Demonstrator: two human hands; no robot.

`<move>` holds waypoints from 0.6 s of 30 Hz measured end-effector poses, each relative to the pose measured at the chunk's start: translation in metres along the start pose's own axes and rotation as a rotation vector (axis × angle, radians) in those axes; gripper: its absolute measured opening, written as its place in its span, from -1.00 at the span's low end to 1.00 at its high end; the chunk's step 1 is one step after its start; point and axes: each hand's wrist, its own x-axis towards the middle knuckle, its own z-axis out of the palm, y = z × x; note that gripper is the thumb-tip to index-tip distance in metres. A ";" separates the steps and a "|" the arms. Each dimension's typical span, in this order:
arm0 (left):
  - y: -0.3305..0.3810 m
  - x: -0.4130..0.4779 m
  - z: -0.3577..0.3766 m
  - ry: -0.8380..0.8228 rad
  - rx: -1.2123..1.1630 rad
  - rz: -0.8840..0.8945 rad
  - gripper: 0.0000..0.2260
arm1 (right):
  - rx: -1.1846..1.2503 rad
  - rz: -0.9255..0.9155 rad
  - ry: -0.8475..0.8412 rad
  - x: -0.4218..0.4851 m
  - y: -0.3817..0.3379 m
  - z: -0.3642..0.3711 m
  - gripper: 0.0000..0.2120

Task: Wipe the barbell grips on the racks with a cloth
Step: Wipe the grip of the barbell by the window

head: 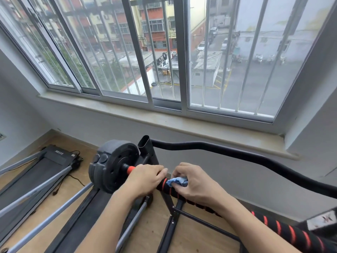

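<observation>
Blue cloth [177, 181] is being pinched against the barbell grip [165, 185] by the right hand [196, 185], while the left hand [145, 178] is clasping the bar to steady it.

Wooden floor [197, 232], black rack frame [169, 229] standing on it, folded treadmill [45, 167] and its cable at left

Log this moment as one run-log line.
left hand: grips barbell grip | right hand: presses blue cloth on it | wiping underway
</observation>
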 end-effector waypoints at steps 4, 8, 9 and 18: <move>0.011 0.014 -0.004 -0.195 0.107 -0.050 -0.58 | 0.054 0.071 -0.093 -0.003 -0.004 -0.006 -0.90; 0.008 0.002 0.017 0.101 0.128 -0.047 -0.52 | 0.161 0.169 -0.188 -0.012 -0.010 -0.009 -0.81; 0.006 -0.003 0.020 0.150 0.126 -0.052 -0.51 | 0.175 0.185 -0.194 -0.014 -0.011 -0.008 -0.76; 0.002 -0.014 0.039 0.433 -0.020 0.040 -0.55 | 0.087 0.202 -0.036 -0.021 -0.013 0.009 -0.82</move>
